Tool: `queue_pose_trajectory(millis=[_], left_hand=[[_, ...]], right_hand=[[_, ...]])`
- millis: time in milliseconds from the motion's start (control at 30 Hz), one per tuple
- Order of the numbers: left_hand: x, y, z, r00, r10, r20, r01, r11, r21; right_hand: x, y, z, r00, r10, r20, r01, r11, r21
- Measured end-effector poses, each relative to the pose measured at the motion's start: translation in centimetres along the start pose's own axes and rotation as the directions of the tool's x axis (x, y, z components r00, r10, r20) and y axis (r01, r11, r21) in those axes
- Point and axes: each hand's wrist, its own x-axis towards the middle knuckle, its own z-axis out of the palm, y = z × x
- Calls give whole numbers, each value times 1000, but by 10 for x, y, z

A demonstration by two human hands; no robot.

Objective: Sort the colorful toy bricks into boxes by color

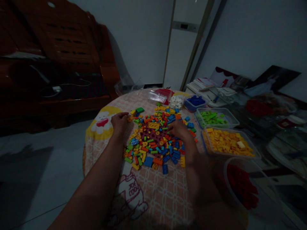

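A pile of mixed toy building bricks (pixel 151 143) in yellow, orange, blue and green is spread on a round table. At its left edge is my left hand (pixel 119 124), fingers curled together beside small yellow-orange pieces (pixel 130 118). What its fingertips pinch, if anything, is too small and dark to name. Over the right part of the pile my right hand (pixel 179 129) bends down with fingers drawn together; whatever lies between them is hidden. A larger yellow brick (pixel 153 125) sits between the hands, near purple-brown pieces (pixel 151 136) in the middle.
Along the right stand tubs of blue bricks (pixel 196 100), green bricks (pixel 212 117), yellow bricks (pixel 227 142) and red bricks (pixel 242 187). White pieces (pixel 176 102) and a clear plastic tray (pixel 158 95) lie at the back. A patterned cloth (pixel 165 198) covers the table; a wooden bench (pixel 72 54) stands left.
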Motion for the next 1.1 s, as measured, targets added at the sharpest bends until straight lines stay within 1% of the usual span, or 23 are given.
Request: queue_pose_trajectory(millis=[67,167,367,467,533,567,600,667,700,733,800,833,867,933,1000,1100], left_hand=[[0,1,0,1000,0,-5,0,1000,0],[0,1,0,1000,8,-8,-8,1000,12],[1,0,0,1000,23,-5,-22,999,40],[-1,3,-2,1000,21,-1,-21,999,42],[-3,5,-2,1000,15,-1,-15,1000,26],[-3,5,-2,1000,11,0,-11,1000,15],[-3,5,-2,1000,9,1,-9,1000,4],[-2,2,-1,1000,9,2,-9,1000,-13],[-2,1,-1,1000,10,2,-10,1000,-15],[-1,0,-1,1000,8,0,-8,1000,-14],[-1,-1,0,1000,0,-1,0,1000,-6],[-1,0,0,1000,-4,-2,4,1000,-4],[-1,0,-1,1000,-8,0,8,1000,-5],[-2,2,-1,1000,-16,3,16,1000,-11],[-3,3,-1,1000,-17,3,17,1000,-15],[-2,2,-1,1000,-12,2,12,1000,-21]], right_hand=[[-1,-6,1,1000,5,13,-4,993,-116],[-4,-12,0,999,6,36,2,977,-215],[-7,-21,-1,998,4,59,13,960,-280],[-8,-23,0,999,-5,38,15,957,-289],[-7,-21,1,1000,-13,8,14,967,-255],[-5,-19,2,1000,-12,-7,11,978,-207],[-3,-15,3,1000,-3,-15,1,992,-130],[1,-7,5,999,41,-14,-40,993,114],[3,-3,7,997,74,3,-72,961,268],[4,2,8,994,105,28,-107,899,424],[5,8,9,988,135,77,-151,713,685],[4,11,10,987,135,88,-153,616,773],[3,13,10,988,131,80,-138,531,836],[1,15,9,993,114,41,-84,402,912],[-1,17,7,995,98,18,-47,303,952],[-1,18,4,997,79,18,-32,182,983]])
